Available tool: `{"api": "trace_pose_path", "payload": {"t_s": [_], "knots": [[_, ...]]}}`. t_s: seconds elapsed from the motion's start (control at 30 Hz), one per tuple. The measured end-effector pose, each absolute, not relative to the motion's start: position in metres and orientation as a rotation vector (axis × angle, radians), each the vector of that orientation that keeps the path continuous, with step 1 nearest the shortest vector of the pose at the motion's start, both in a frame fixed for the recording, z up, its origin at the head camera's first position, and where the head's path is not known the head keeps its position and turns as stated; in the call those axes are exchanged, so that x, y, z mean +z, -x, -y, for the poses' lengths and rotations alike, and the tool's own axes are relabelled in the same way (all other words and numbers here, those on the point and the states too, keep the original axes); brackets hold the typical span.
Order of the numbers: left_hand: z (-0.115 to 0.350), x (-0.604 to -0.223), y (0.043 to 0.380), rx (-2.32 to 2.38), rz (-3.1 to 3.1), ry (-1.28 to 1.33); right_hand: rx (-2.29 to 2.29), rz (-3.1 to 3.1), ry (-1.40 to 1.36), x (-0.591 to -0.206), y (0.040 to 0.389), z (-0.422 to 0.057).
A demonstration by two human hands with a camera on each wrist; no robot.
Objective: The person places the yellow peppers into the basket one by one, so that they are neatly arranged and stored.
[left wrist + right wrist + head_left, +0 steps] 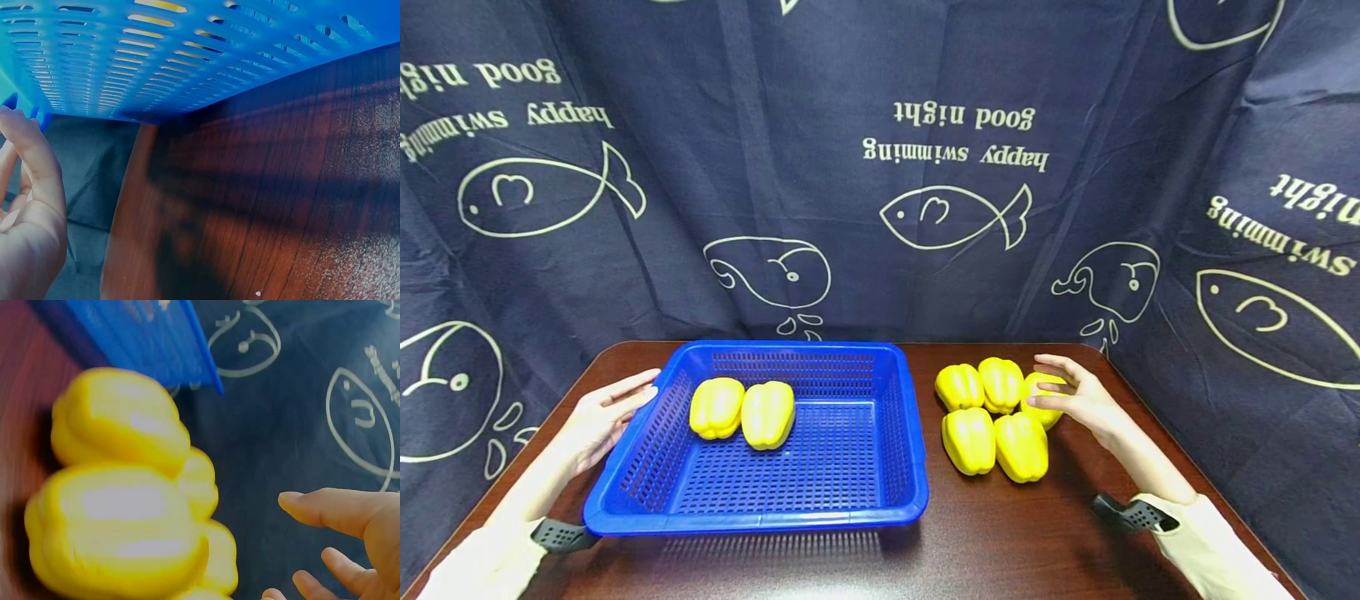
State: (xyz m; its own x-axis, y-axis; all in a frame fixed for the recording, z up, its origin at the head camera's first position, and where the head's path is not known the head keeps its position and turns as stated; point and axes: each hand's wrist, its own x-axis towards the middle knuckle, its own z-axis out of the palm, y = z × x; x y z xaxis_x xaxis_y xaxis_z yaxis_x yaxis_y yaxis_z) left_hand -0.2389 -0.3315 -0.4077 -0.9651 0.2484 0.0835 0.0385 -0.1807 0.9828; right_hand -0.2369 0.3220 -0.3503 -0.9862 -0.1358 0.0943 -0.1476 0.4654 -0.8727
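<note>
A blue plastic basket point(760, 521) stands on the table with two yellow bell peppers point(717, 408) side by side in its left half. At its left side is my left hand point(601, 421), fingers extended to the rim; whether they touch it I cannot tell. In the left wrist view, fingers point(37, 162) show beside the slotted basket wall point(112, 56). Several more yellow bell peppers point(968, 442) sit in a cluster right of the basket. My right hand point(1078, 400) is at the rear right pepper point(1033, 387), partly covering it, thumb and fingers apart, gripping nothing.
The brown wooden table point(1000, 542) has a rounded back edge. Behind it and along both sides hangs a dark blue curtain point(820, 108) with fish and whale drawings. A black strap point(561, 535) is round the left wrist and another point(1138, 514) round the right.
</note>
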Motion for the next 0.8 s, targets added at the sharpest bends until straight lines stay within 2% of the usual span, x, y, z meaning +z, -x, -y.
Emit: {"api": "trace_pose_path", "payload": {"t_s": [0.47, 0.8], "knots": [[0.332, -0.406, 0.238, 2.267, -1.956, -0.259, 1.545, 2.687, -0.046, -0.373, 0.256, -0.375], [0.331, -0.405, 0.238, 2.263, -1.974, -0.244, 1.613, 2.652, -0.002, -0.430, 0.286, -0.410]]}}
